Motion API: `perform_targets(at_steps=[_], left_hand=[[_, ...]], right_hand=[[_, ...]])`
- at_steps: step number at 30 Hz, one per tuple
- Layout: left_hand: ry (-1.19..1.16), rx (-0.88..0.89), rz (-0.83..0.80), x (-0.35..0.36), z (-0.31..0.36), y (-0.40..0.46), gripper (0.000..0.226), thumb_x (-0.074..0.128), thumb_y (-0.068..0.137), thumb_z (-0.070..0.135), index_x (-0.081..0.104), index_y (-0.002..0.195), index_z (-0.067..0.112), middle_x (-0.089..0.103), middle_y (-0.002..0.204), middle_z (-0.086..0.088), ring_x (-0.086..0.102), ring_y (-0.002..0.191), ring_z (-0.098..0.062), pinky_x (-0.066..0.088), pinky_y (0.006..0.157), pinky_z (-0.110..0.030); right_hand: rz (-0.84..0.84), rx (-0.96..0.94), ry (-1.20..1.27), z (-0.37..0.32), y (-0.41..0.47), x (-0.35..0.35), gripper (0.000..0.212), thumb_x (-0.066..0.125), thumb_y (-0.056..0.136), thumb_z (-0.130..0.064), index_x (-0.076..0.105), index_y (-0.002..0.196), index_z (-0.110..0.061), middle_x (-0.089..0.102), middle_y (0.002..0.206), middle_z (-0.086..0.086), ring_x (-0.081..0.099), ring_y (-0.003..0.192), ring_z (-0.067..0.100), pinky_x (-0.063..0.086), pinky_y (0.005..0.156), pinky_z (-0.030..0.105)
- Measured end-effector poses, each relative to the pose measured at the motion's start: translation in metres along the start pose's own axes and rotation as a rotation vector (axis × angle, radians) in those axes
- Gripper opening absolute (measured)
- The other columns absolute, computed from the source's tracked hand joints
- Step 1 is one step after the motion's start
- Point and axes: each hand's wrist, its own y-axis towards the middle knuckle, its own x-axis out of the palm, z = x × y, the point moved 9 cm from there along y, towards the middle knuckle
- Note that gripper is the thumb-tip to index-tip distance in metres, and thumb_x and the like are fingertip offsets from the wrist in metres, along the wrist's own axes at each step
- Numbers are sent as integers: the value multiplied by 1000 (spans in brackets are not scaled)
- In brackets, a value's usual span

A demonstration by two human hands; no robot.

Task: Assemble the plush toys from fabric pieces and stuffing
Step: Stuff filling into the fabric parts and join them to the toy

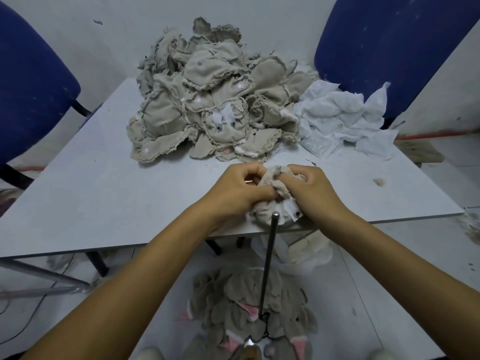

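At the near edge of the desk [78, 193], both hands work on one beige fabric skin [270, 203] of a plush toy. The left hand [239, 188] has its fingers curled into the cloth from the left, and the right hand [311, 188] pinches the bunched upper part of the same skin from the right. The piece sits right on the desk edge, with a small dark eye showing on a white patch at its lower right. A thin metal rod [268, 258] rises from below the desk, and its rounded tip meets the lower front of the skin.

Farther back on the desk, well apart from the hands, lies a big heap of beige fabric skins [207, 105] with frayed seams, a few showing white patches and small eyes. Just beside that heap, on its right, lies a crumpled pile of white fabric [342, 120] that reaches the desk's right side. A small tuft of fluff [377, 181] lies alone near the right edge.

On the floor below, between the forearms, is a pile of grey plush pieces [249, 307] with pink ears. A pale bundle of cloth [306, 253] hangs just under the desk edge. Blue chairs stand at the left [31, 87] and at the right [384, 48] behind the desk.
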Motion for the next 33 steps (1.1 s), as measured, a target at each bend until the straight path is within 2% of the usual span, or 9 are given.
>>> perform_targets(at_steps=[3, 8, 11, 14, 17, 20, 26, 29, 33], left_hand=[[-76, -108, 173, -20, -13, 5, 15, 68, 83, 0, 63, 74, 9, 64, 72, -10, 62, 68, -20, 51, 60, -27], [219, -89, 468, -38, -18, 1, 24, 47, 66, -2, 41, 56, 19, 36, 53, 5, 32, 54, -11, 24, 51, -27], [105, -100, 316, -31, -16, 11, 33, 46, 76, -9, 41, 57, 17, 36, 53, 3, 33, 53, -13, 25, 53, -29], [-289, -196, 17, -10, -19, 11, 10, 54, 80, 1, 63, 82, 5, 62, 78, -10, 59, 75, -24, 49, 72, -34], [-476, -236, -114, -3, -17, 8, 31, 62, 74, 15, 63, 101, -1, 67, 97, -18, 65, 90, -30, 49, 95, -43], [-305, -135, -3, -9, -14, 11, 12, 66, 85, 14, 61, 75, 14, 62, 72, -4, 59, 64, -16, 48, 65, -30], [-290, -78, 162, -8, -14, 4, 17, 65, 81, 14, 54, 68, 14, 51, 68, -10, 46, 68, -23, 37, 64, -35], [3, 92, 264, -9, 4, -5, 20, 63, 71, 23, 54, 68, 6, 53, 66, -3, 48, 68, -18, 39, 65, -35], [317, 267, 271, -6, 26, -15, 18, 65, 74, 25, 54, 64, 14, 52, 67, 4, 47, 64, -10, 39, 62, -28]], right_hand=[[-224, 26, 226, -2, -4, 16, 26, 59, 90, -28, 67, 76, -7, 68, 76, 3, 62, 75, 15, 46, 73, 33], [-379, -99, 112, -11, -21, 34, 25, 54, 88, -33, 62, 66, -24, 55, 67, -13, 51, 66, 3, 41, 64, 18], [-504, 39, 399, -5, -18, 31, 22, 56, 86, -24, 74, 92, -12, 64, 87, 6, 60, 84, 14, 51, 66, 24], [-585, 138, 566, 4, -14, 26, 50, 55, 87, -18, 56, 125, 15, 57, 120, 35, 58, 104, 35, 55, 80, 38], [-520, 152, 616, 12, -7, 22, 30, 65, 84, -12, 70, 110, 2, 68, 108, 21, 67, 95, 30, 60, 74, 34], [-435, 120, 507, 12, -2, 24, 4, 71, 87, -13, 75, 86, -13, 70, 91, 9, 67, 82, 22, 60, 65, 30], [-129, 64, 277, 12, -2, 17, 17, 67, 72, -23, 57, 60, -16, 50, 61, 7, 48, 62, 21, 43, 63, 36], [25, 10, 103, 11, 1, 10, 37, 71, 74, -26, 45, 49, -21, 40, 48, -9, 37, 52, 10, 31, 54, 29], [162, 22, -33, 14, 6, 2, 30, 61, 67, -9, 47, 44, -24, 36, 40, -14, 32, 44, 3, 25, 45, 21]])
